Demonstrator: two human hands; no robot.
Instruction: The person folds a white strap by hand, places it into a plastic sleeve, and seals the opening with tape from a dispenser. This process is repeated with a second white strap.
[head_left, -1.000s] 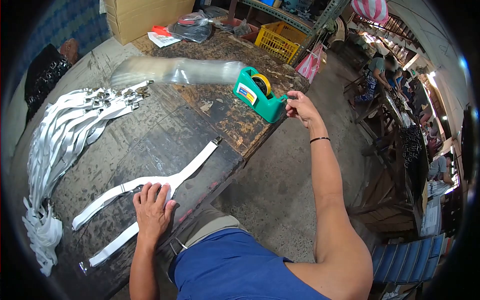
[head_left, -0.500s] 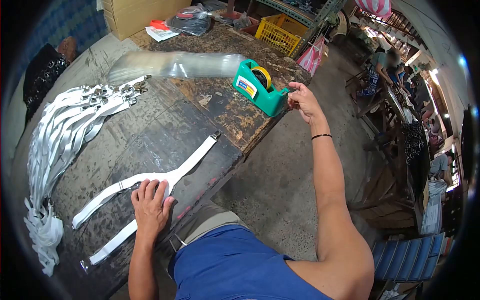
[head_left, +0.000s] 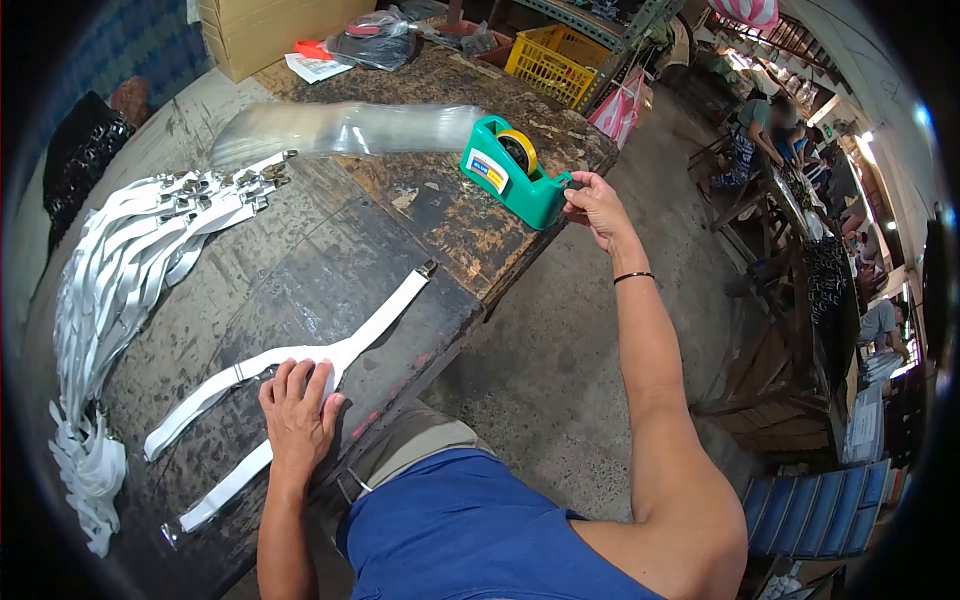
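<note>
A white Y-shaped strap with metal clips (head_left: 385, 318) lies on the dark worktable (head_left: 330, 240). My left hand (head_left: 300, 408) rests on its junction, fingers spread, palm down. At the table's edge stands a green tape dispenser (head_left: 520, 192) with a yellow-rimmed roll. My right hand (head_left: 592, 205) is at the dispenser's cutter end, thumb and fingertips pinched together; whatever they hold is too small to make out. Many white straps with clips (head_left: 135, 240) lie in a bundle at the left.
Clear plastic sleeves (head_left: 350, 130) lie behind the dispenser. A cardboard box (head_left: 270, 35) and a yellow crate (head_left: 555, 65) are at the back. People (head_left: 755, 135) sit at another table on the right; a blue slatted object (head_left: 820, 512) is at lower right.
My right hand has moved slightly left, closer to the dispenser's cutter end, and its fingers have closed into a pinch. My left hand stays on the strap.
</note>
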